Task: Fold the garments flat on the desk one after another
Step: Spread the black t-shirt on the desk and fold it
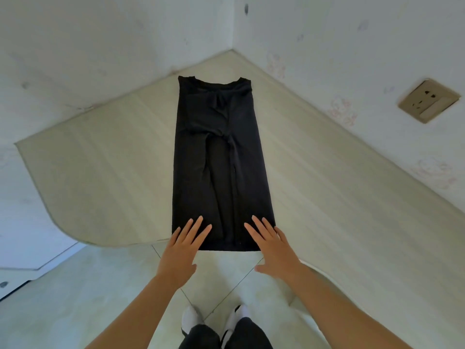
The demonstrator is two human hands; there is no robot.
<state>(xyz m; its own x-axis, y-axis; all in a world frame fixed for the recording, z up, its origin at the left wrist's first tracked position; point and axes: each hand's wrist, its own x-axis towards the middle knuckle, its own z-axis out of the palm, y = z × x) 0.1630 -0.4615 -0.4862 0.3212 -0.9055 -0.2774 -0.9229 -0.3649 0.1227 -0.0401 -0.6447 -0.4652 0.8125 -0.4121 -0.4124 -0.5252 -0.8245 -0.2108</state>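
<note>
Lying on desk [100, 172], black garment [219, 159] folded into long strip; near-edge end pressed by left hand [183, 245], right hand [274, 250], both flat, nothing gripped; cross folds left.

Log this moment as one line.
black garment narrow strip on desk | left hand open over near edge | right hand open over near edge

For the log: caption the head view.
Left hand and right hand lie flat on the near end of a lengthwise-folded black T-shirt on the desk.
</note>
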